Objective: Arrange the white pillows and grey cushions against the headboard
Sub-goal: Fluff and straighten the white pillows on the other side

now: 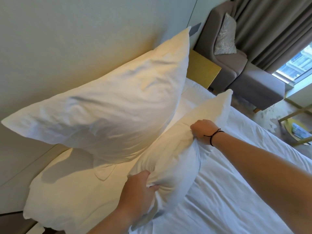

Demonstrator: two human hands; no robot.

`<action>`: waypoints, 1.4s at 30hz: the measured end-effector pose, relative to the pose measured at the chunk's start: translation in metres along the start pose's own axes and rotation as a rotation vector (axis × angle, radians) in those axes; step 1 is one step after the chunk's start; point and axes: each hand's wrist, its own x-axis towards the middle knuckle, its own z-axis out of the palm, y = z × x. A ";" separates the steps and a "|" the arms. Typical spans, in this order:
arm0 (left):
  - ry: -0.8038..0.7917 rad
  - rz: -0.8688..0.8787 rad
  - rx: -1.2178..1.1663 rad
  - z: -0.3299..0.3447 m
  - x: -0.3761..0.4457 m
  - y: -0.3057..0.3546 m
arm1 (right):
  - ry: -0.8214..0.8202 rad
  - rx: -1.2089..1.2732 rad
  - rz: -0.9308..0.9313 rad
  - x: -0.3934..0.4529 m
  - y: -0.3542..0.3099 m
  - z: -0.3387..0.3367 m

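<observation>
Head view
Left hand (pixel 137 191): closed on lower edge of front white pillow (pixel 175 149).
Right hand (pixel 203 131): fisted, gripping upper edge of same pillow.
Front white pillow: upright on bed (pixel 244 191).
Rear white pillow (pixel 104 102): leaning against headboard (pixel 84 39).
Flat pillow (pixel 70 191): lying beneath.

One head-worn wide-angle view only, so we share nothing with a second camera. We look forward and down, tilted, close over the bed (pixel 236 191), facing the headboard (pixel 76 48); armchair (pixel 236 61) and window (pixel 297 66) sit far right.
</observation>
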 end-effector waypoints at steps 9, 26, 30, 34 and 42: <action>0.148 0.114 -0.133 -0.025 0.059 0.038 | 0.312 0.165 0.257 0.044 0.042 -0.065; -0.075 -0.112 -0.267 0.012 0.058 0.046 | 0.239 1.685 0.728 -0.033 -0.107 0.027; -0.098 -0.160 -0.288 0.015 0.052 0.052 | 0.208 1.597 0.710 -0.036 -0.107 0.021; -0.077 -0.202 -0.168 -0.018 0.057 0.034 | 0.141 1.467 0.562 -0.030 -0.136 0.026; 0.109 -0.027 0.094 -0.070 0.074 0.003 | 0.146 1.415 0.428 -0.038 -0.162 0.042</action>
